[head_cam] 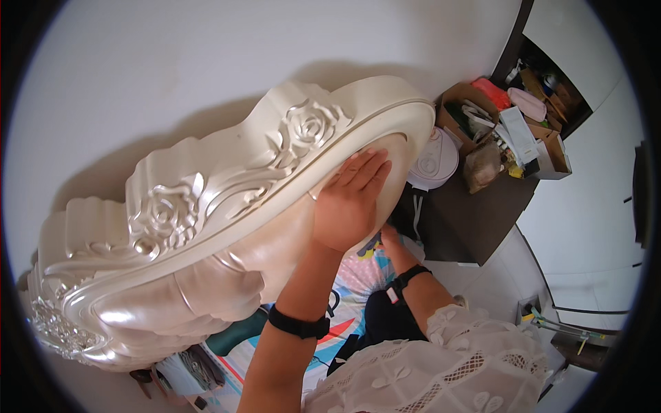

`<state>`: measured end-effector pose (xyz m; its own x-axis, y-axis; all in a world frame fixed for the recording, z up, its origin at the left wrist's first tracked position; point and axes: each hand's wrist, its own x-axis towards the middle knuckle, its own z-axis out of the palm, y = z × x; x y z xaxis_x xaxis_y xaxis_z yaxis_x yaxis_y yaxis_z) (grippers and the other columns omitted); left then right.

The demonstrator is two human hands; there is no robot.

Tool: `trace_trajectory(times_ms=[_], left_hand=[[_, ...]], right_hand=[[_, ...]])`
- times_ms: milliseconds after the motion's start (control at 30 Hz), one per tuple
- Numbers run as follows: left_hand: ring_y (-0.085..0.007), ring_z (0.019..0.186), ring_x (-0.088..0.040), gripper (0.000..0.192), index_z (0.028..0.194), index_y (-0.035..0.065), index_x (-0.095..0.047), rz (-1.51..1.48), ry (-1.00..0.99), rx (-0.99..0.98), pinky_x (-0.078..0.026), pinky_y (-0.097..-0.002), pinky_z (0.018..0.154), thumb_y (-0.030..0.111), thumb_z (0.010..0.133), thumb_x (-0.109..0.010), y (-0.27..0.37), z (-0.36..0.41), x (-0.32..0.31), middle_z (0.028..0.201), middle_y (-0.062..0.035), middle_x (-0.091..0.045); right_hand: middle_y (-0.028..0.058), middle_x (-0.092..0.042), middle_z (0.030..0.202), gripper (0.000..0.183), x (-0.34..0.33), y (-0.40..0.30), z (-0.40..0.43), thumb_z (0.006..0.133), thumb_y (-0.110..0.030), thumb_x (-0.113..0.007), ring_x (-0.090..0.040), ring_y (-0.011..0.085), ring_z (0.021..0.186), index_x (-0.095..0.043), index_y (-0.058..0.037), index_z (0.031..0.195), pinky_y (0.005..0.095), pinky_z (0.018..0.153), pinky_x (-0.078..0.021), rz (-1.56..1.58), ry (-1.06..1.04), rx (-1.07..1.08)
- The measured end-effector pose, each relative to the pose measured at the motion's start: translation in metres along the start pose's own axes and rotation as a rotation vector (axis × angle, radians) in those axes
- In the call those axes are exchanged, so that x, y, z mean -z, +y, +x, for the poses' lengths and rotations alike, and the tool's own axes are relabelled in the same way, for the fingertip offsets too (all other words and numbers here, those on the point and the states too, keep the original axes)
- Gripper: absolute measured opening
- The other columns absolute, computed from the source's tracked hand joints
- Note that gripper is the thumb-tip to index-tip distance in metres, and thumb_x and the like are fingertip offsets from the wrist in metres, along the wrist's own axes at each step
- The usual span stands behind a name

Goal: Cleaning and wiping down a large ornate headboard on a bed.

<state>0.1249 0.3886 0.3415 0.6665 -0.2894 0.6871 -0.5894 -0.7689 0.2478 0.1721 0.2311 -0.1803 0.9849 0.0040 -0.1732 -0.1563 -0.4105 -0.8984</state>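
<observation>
My left hand (347, 205) lies flat, palm down, on the padded panel of a cream bed headboard (289, 232), near its right end. The back of this hand faces me, and no object shows in it. Carved pearly roses (311, 129) and scrolls run along the headboard's upper frame. Lower down, my right hand (391, 240) is partly hidden beside the headboard's lower right edge, close to the patterned bedding (356, 284). A dark and yellow patterned patch (370, 248) is next to it. Whether the right hand grips anything is hidden. Each wrist wears a black band.
A dark bedside cabinet (465, 222) stands right of the headboard, bearing a white-and-pink appliance (434, 160), a cardboard box (467, 95) and a plastic bag (483, 168). Folded clothes (193, 369) and a dark green item (237, 330) lie below the headboard. A white wall (181, 62) rises behind.
</observation>
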Motion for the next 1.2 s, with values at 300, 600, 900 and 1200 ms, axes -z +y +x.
trace_trajectory(times_ms=[300,600,900,1200], left_hand=[[-0.0284,0.093,-0.068,0.030,0.091,0.0080,-0.067,0.133,0.025,0.160,-0.056,-0.0382,0.077,-0.007,0.066,-0.059,0.008,-0.100,0.113,0.106,-0.0064,-0.069],[-0.0304,0.087,-0.067,0.022,0.080,0.0064,-0.064,0.422,0.208,0.340,-0.056,-0.0401,0.078,-0.008,0.065,-0.058,0.032,-0.197,0.174,0.099,-0.0077,-0.068],[-0.0327,0.098,-0.063,0.024,0.086,0.0075,-0.064,0.578,0.241,0.344,-0.050,-0.0450,0.091,-0.007,0.069,-0.054,0.041,-0.210,0.191,0.107,-0.0101,-0.066],[-0.0340,0.107,-0.059,0.043,0.113,0.0052,-0.061,0.488,0.276,0.353,-0.045,-0.0450,0.094,-0.003,0.072,-0.054,0.036,-0.214,0.160,0.120,-0.0136,-0.060]], right_hand=[[0.0044,-0.066,0.095,0.046,0.125,-0.281,-0.069,0.103,-0.044,-0.043,-0.061,0.0213,0.077,-0.063,-0.0029,0.107,0.0388,0.074,-0.0509,1.108,0.222,0.174],[0.0218,-0.019,0.157,0.058,0.045,-0.359,-0.135,0.104,-0.038,-0.037,-0.023,0.0378,0.143,-0.036,0.0038,0.145,0.0420,0.116,-0.0194,0.416,0.376,0.521],[0.0246,-0.039,0.144,0.047,0.013,-0.453,-0.205,0.098,-0.030,-0.043,-0.030,0.0448,0.137,-0.052,0.0025,0.131,0.0622,0.112,-0.0128,-0.103,0.318,0.933],[0.0029,-0.065,0.107,0.031,-0.016,-0.421,-0.252,0.077,-0.031,-0.069,-0.058,0.0231,0.109,-0.071,-0.0112,0.101,0.0559,0.114,-0.0269,-0.265,0.062,1.447]])
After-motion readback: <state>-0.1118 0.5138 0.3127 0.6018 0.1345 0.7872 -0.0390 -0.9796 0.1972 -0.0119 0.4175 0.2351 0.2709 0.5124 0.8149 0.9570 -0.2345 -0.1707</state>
